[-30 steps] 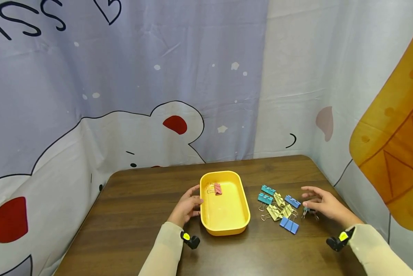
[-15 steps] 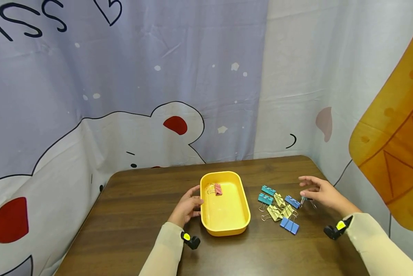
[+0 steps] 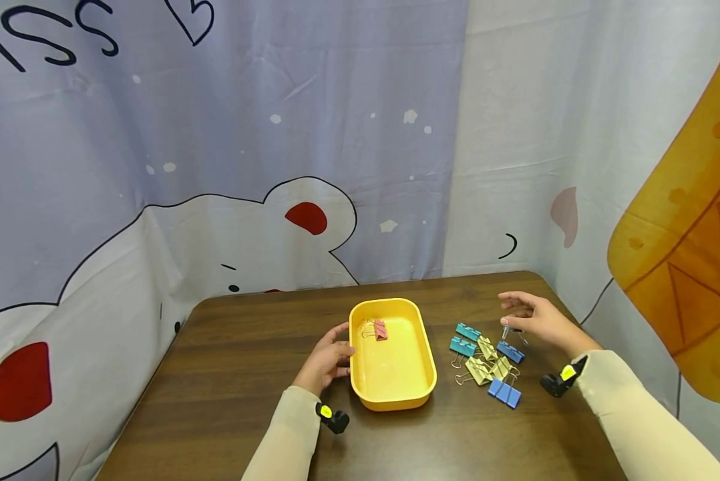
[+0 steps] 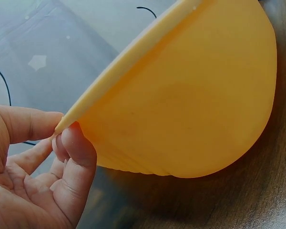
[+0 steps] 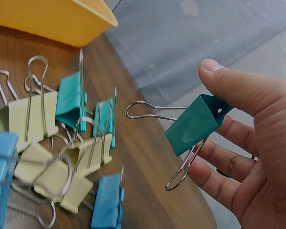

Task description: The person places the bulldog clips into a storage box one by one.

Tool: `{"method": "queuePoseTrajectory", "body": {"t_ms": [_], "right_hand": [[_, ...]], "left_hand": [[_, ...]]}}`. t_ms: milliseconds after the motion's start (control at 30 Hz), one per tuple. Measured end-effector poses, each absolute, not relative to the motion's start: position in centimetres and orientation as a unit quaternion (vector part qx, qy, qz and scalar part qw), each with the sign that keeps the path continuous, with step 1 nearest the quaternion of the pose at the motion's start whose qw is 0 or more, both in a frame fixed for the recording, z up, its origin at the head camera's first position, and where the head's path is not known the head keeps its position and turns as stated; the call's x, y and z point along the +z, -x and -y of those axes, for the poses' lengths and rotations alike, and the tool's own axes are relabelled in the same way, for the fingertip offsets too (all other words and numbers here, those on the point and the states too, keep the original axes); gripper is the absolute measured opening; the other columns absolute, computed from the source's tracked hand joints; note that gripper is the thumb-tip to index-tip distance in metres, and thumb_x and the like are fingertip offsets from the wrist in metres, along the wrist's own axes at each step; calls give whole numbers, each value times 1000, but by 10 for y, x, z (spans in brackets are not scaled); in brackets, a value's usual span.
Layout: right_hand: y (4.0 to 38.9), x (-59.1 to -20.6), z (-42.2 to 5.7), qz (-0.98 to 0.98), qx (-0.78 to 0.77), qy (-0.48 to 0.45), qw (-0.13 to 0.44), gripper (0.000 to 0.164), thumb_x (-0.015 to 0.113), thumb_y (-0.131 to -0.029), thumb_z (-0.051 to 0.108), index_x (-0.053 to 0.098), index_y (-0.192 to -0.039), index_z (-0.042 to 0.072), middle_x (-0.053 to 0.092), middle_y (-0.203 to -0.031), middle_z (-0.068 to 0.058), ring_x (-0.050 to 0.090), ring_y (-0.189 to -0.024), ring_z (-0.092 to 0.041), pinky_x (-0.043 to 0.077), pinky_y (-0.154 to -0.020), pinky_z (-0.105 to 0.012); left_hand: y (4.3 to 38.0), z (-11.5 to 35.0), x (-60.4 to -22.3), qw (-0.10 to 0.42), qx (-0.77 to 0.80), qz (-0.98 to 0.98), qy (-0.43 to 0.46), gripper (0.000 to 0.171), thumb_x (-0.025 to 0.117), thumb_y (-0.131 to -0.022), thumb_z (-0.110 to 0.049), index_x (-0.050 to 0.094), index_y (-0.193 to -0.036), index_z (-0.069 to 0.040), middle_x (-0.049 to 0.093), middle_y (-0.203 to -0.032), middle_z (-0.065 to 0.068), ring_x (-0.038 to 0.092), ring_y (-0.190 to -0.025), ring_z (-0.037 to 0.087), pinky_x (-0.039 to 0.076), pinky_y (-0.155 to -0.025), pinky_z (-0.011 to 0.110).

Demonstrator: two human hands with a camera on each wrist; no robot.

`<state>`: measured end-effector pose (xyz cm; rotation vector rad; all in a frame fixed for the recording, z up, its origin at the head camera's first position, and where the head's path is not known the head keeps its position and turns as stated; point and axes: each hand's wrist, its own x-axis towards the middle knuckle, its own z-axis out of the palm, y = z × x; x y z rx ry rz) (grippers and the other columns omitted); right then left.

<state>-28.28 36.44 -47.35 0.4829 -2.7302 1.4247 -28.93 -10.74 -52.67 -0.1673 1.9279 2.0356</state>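
My left hand [image 3: 325, 361] pinches the left rim of a yellow plastic tray [image 3: 396, 371] between thumb and fingers; the left wrist view shows the fingertips [image 4: 77, 143] against its outer wall. Inside the tray lies one pink binder clip [image 3: 381, 330]. Over the table to the right, my right hand [image 3: 540, 324] holds a teal binder clip [image 5: 193, 125] up off the wood, its two wire handles spread apart. Below and left of that hand is a loose group of binder clips: teal [image 3: 462, 346], pale yellow [image 3: 477, 371] and blue [image 3: 505, 393].
The brown wooden table [image 3: 246, 374] carries the tray near its middle, with the clip group just right of it. A printed curtain [image 3: 396, 167] hangs behind the table and along its sides. A thin cable [image 3: 598, 300] runs down at the right.
My right hand has lifted the teal binder clip from the table and carried it left and farther back, above the blue clip. The left hand and tray stay put.
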Motion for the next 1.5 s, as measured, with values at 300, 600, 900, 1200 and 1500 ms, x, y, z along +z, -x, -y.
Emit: {"method": "queuePoseTrajectory", "body": {"t_ms": [300,600,900,1200,1500], "right_hand": [[298,-467,-339,861,481,-164,2,56,75,-98,10,53,-146,-5,61,-131,-30,68,-93,-17,59,-62,-38],[312,-467,-315,861,481,-164,-9,54,76,-98,11,55,-145,-6,62,-129,-28,68,-89,-17,59,-64,-38],[324,-465,-285,852,493,-172,-27,56,74,-100,16,53,-148,-4,61,-135,-28,67,-98,-24,59,-70,-42],[337,-469,-259,843,511,-160,-55,56,73,-101,18,53,-150,0,58,-138,-25,66,-104,-29,59,-79,-52],[344,-470,-233,831,529,-163,-54,53,74,-100,13,56,-148,0,61,-135,-26,67,-102,-33,60,-74,-50]], "left_hand": [[290,108,-526,167,712,-679,64,67,61,-100,2,40,-162,-15,60,-131,26,67,-80,20,63,-64,32],[289,107,-526,167,715,-675,65,68,60,-101,3,39,-163,-15,60,-130,25,67,-80,20,63,-62,31],[290,107,-530,163,713,-679,61,68,60,-100,2,39,-163,-14,61,-130,25,67,-80,20,63,-63,32],[289,107,-529,160,709,-684,64,68,61,-100,0,40,-163,-15,60,-132,24,66,-81,21,63,-63,31],[289,107,-530,159,711,-682,65,68,61,-99,1,41,-162,-15,60,-132,24,66,-81,21,63,-63,32]]}}
